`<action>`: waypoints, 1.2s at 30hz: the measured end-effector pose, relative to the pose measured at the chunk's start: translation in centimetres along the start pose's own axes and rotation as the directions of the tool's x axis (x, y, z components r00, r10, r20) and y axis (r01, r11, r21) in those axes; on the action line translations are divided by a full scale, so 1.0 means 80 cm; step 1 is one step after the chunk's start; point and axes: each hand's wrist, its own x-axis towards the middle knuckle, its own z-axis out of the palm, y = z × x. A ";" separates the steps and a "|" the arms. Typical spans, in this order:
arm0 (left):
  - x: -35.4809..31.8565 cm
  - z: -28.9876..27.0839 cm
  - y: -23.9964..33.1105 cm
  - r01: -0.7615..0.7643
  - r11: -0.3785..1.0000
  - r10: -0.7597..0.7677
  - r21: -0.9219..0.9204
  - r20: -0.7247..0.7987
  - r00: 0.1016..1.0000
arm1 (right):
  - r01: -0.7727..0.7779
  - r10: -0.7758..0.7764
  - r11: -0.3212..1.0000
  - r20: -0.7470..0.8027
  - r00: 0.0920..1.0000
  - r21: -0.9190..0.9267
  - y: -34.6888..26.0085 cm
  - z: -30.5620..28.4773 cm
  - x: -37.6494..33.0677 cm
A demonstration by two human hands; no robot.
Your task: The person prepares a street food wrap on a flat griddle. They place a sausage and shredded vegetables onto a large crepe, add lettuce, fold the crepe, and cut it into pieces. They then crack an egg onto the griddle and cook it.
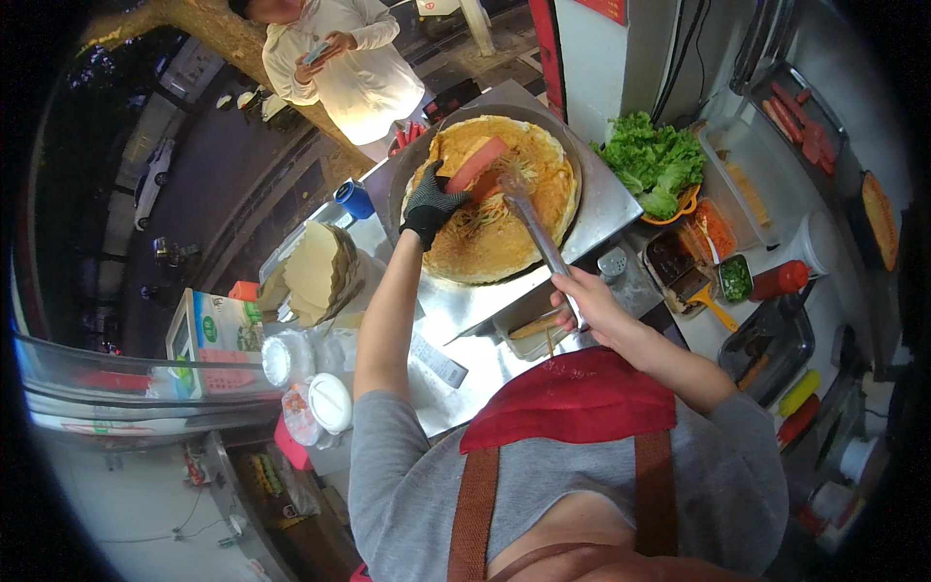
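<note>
Nearest the camera was the person's red apron bib (572,398), worn over a grey shirt to keep food off the clothes.

From there, the right hand (590,301) reached up toward twelve o'clock. It was wrapped tight around the handle of long metal tongs (533,225). The tongs were long, most likely so the hand could stay away from the hot plate. Their tips touched the shredded filling near the pink ham slice (476,163).

The left hand (432,202), at eleven o'clock from the apron, wore a black glove, probably against the heat. Its fingers were bent down on the edge of the big yellow pancake (497,199), beside the ham slice, as if steadying it. I could not tell if it pinched the pancake or just pressed on it.

The pancake lay flat on the round griddle (574,167), at twelve o'clock.

At two o'clock sat green lettuce (652,160) and tubs of toppings (713,247), close by for an easy reach. A red sauce bottle (780,279) lay at three o'clock. Paper bags (315,264) stood at ten o'clock. Another person in white (344,68) stood past the griddle, looking at a phone.
</note>
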 end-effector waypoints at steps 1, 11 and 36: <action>0.002 0.005 -0.003 -0.031 0.994 0.032 0.105 -0.006 0.999 | 0.024 -0.024 1.000 -0.022 0.999 0.008 0.002 -0.005 -0.005; 0.004 0.024 0.016 -0.176 0.843 0.109 0.509 0.159 0.981 | 0.089 -0.092 0.995 -0.097 0.991 -0.036 0.000 -0.047 -0.004; -0.021 -0.049 -0.110 0.108 0.537 0.085 0.837 -0.181 0.980 | 0.059 -0.062 0.998 -0.151 0.987 -0.024 -0.010 -0.065 -0.034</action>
